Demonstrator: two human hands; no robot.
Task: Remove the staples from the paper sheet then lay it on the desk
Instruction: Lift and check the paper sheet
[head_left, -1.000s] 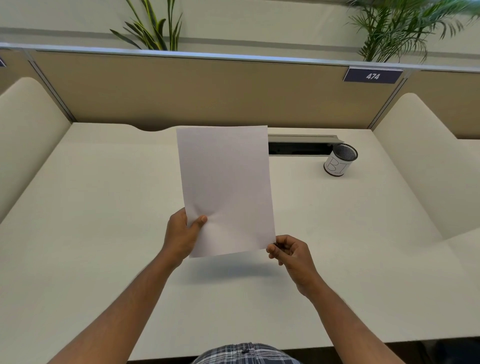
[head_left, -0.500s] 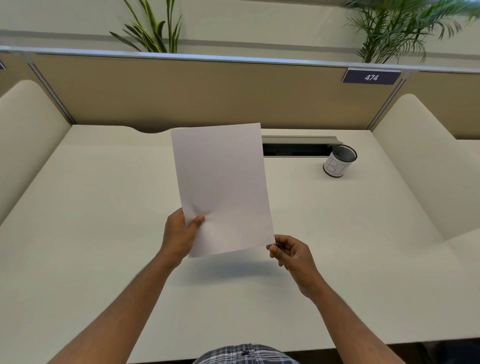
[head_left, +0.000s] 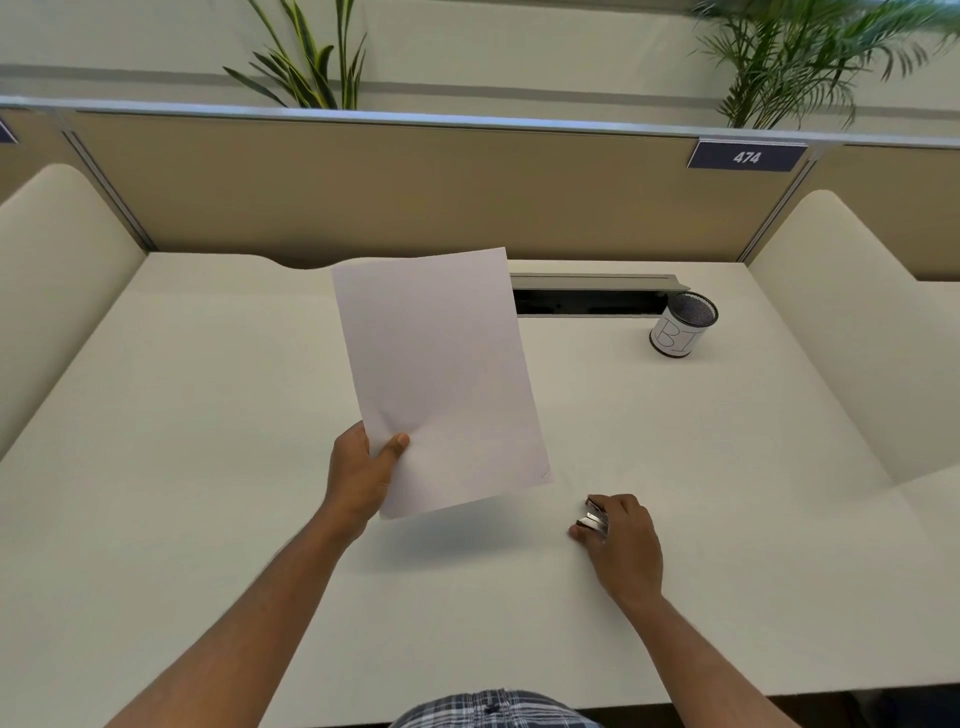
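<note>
A white paper sheet (head_left: 441, 379) hangs tilted above the cream desk (head_left: 208, 467), its top leaning away from me. My left hand (head_left: 363, 475) pinches its lower left corner, thumb on the front face. A faint mark shows at the sheet's lower right corner; I cannot tell whether it is a staple. My right hand (head_left: 621, 540) sits low by the desk surface, right of the sheet and apart from it, fingers curled round a small metal staple remover (head_left: 595, 517).
A white mesh pen cup (head_left: 681, 325) stands at the back right beside an open cable slot (head_left: 587, 299). Tan partition panels and cream side dividers enclose the desk. Plants rise behind the partition.
My right hand has left the sheet's lower right corner and dropped down and right toward the desk, with the staple remover now showing in it. The sheet has swung slightly left.
</note>
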